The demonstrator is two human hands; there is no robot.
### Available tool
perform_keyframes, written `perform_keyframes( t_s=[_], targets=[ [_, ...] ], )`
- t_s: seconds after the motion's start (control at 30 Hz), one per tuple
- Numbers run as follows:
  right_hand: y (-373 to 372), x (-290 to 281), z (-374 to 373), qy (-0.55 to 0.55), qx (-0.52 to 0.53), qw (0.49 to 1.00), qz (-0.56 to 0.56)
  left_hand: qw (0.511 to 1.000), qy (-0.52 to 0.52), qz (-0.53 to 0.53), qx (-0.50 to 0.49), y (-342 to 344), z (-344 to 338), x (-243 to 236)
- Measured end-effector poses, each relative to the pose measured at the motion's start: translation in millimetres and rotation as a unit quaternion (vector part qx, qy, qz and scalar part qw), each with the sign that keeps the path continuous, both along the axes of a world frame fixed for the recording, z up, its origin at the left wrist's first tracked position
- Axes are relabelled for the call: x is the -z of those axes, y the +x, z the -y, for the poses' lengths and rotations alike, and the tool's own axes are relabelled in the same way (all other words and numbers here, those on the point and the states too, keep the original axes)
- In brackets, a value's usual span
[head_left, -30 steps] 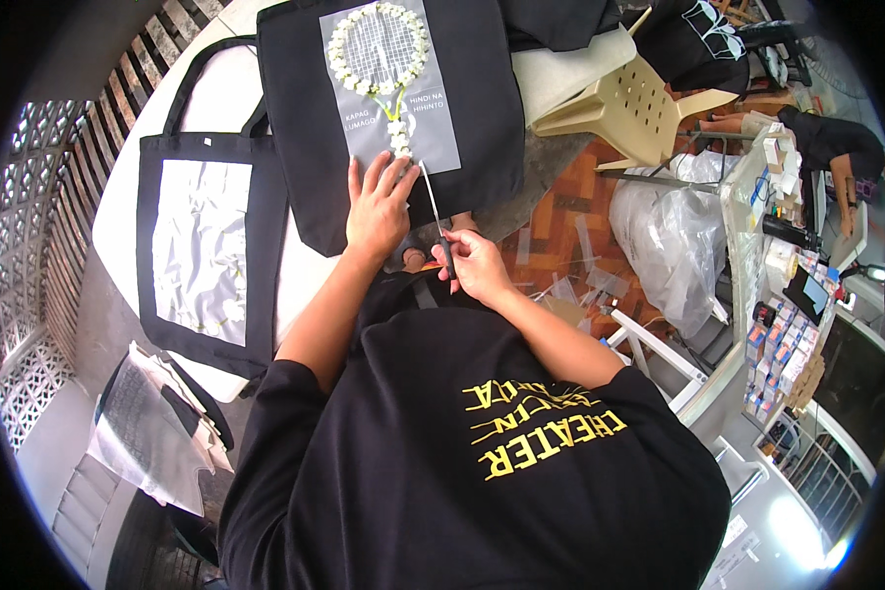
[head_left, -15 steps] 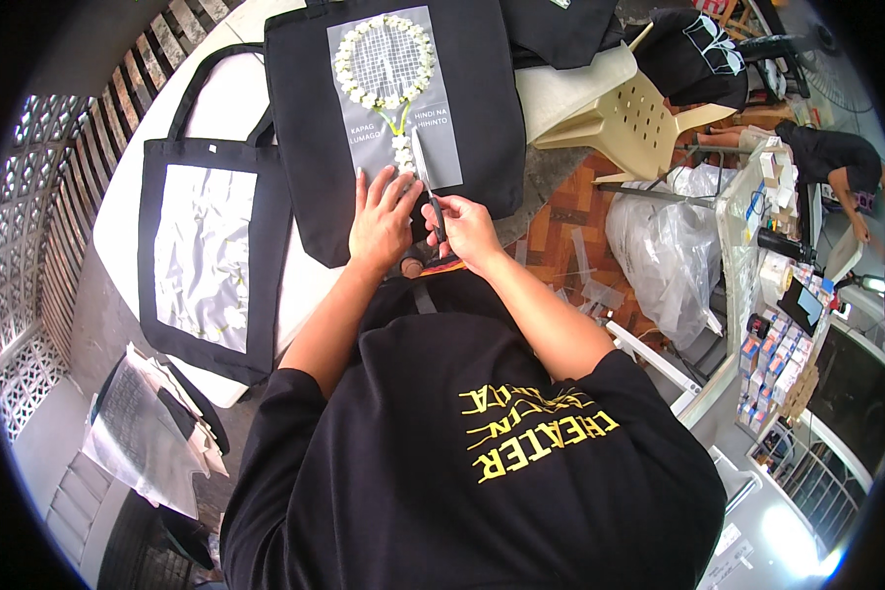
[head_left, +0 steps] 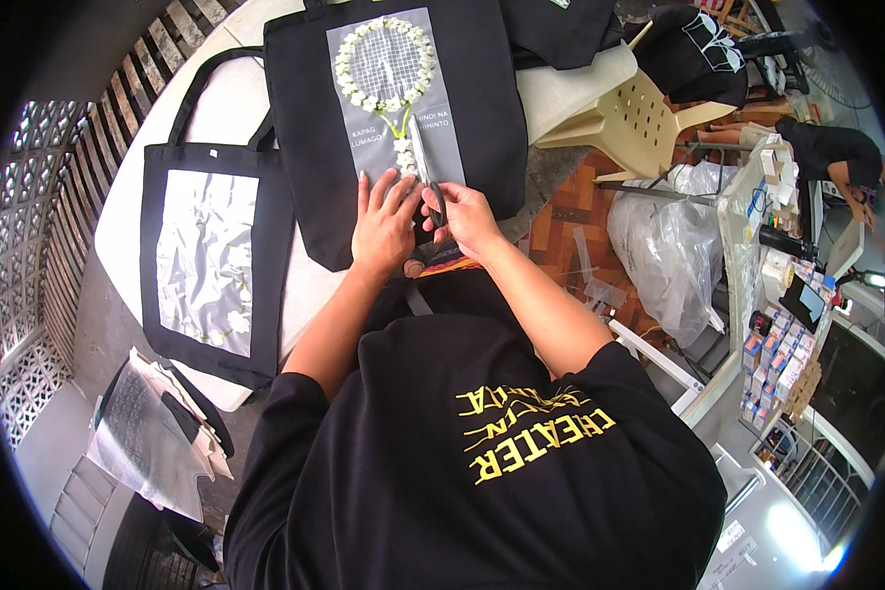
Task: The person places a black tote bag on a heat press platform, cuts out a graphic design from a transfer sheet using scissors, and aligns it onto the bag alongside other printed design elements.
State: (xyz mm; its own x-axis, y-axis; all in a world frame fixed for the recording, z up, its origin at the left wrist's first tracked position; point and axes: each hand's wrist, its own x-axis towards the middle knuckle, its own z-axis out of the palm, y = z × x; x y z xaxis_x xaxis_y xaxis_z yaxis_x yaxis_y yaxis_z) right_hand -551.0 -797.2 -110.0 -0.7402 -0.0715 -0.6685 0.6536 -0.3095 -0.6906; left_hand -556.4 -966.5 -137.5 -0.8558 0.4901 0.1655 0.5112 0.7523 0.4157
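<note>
A black tote bag [head_left: 310,128] lies flat in front of me. On it is a grey rectangular sheet [head_left: 359,108] printed with a white-flowered racket shape and white lettering. My left hand [head_left: 383,231] rests on the near end of the sheet and the bag, fingers spread and flat. My right hand [head_left: 467,218] grips the dark handles of a pair of scissors [head_left: 421,152]. The silver blades point away from me and lie over the sheet, just right of the racket's handle. Whether the blades touch the sheet I cannot tell.
A second black tote bag [head_left: 270,246] with a shiny, wrinkled sheet lies left on the white table [head_left: 128,206]. Beyond the right edge stand a beige plastic chair [head_left: 649,123] and a clear plastic bag [head_left: 664,256]. Another person [head_left: 836,152] bends over at far right.
My right hand has shifted the scissors a little farther away from me, up along the sheet. The left hand stays nearly in place.
</note>
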Motion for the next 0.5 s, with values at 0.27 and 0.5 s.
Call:
perform_keyframes(
  t_s=[0.27,0.5],
  targets=[
    [-0.5,1.8,-1.2,-0.039,0.002,0.999,0.007,1.000,-0.005,0.000,-0.004,0.7,0.8,0.2],
    [-0.3,8.2,-1.0,-0.065,0.015,0.998,0.000,1.000,-0.009,0.000,-0.003,0.8,1.5,0.2]
  ],
)
